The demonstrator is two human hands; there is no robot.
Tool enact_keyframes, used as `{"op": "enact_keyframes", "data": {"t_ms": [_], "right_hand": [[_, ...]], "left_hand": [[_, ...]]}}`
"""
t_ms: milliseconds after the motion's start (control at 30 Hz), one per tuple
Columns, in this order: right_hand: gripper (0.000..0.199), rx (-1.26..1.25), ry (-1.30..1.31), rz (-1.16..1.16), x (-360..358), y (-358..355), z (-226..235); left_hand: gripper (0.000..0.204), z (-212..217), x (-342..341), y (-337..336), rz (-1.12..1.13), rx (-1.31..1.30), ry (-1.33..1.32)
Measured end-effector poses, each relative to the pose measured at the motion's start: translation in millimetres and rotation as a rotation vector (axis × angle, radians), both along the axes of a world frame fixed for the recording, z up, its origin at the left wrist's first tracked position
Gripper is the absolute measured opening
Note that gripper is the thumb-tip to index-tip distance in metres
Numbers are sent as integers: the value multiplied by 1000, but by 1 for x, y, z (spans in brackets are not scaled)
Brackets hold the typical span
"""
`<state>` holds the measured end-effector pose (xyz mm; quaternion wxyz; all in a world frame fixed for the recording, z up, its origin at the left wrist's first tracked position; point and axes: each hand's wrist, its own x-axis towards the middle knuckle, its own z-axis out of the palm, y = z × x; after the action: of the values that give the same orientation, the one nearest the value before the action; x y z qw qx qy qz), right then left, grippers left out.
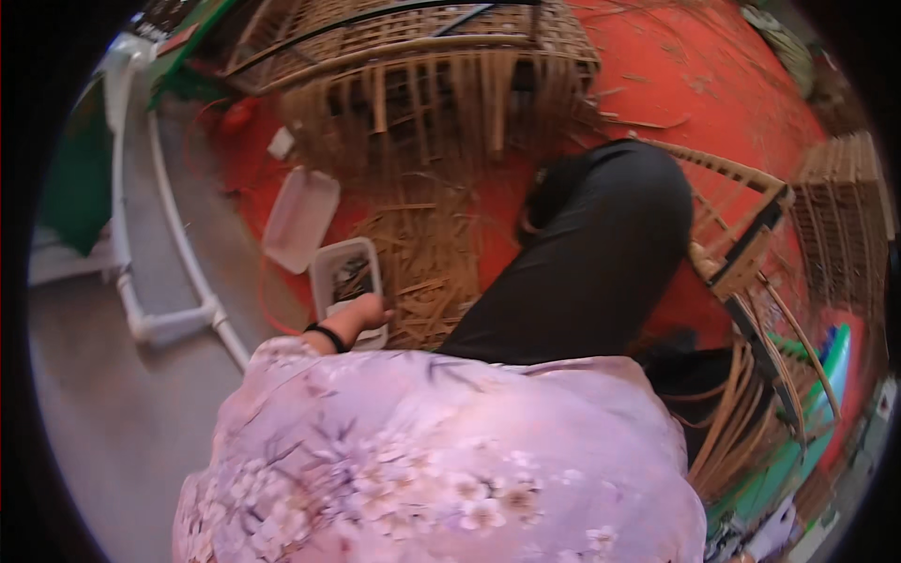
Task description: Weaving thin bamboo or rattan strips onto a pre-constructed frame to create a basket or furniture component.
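Note:
My left hand [368,311], with a dark band on its wrist, is at the near edge of a white plastic box [321,269]. Its fingers are hidden or blurred, so I cannot tell how they are held. Small dark and metallic pieces [353,278], too small to name, lie inside the box. Just beyond it a translucent lid or tray [301,220] rests on the floor. Beside the box, flat tan strips [427,267] are heaped. My right hand does not show.
Ahead stands a woven wicker piece [432,47] with a frame and loose strips hanging down. My bent leg [601,244] crosses the red floor covering [694,56]. A cane-wrapped frame [741,253] leans at right, near stacked woven panels [842,225]. White pipes [174,206] run along the left.

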<state>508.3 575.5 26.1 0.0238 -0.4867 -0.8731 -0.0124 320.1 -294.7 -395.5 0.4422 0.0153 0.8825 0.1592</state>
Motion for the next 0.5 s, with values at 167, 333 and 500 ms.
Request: {"op": "enact_keyframes", "data": {"t_ms": [167,333,500], "right_hand": [[39,64,126,125,-32,1,-34],[48,-9,276,-452,68,6,-57],[50,-236,745,-1002,170,-2,-75]], "left_hand": [[39,-28,22,-4,146,135,-51],[38,-86,-18,-26,205,128,-31],[37,-93,-55,-22,182,112,-61]]}}
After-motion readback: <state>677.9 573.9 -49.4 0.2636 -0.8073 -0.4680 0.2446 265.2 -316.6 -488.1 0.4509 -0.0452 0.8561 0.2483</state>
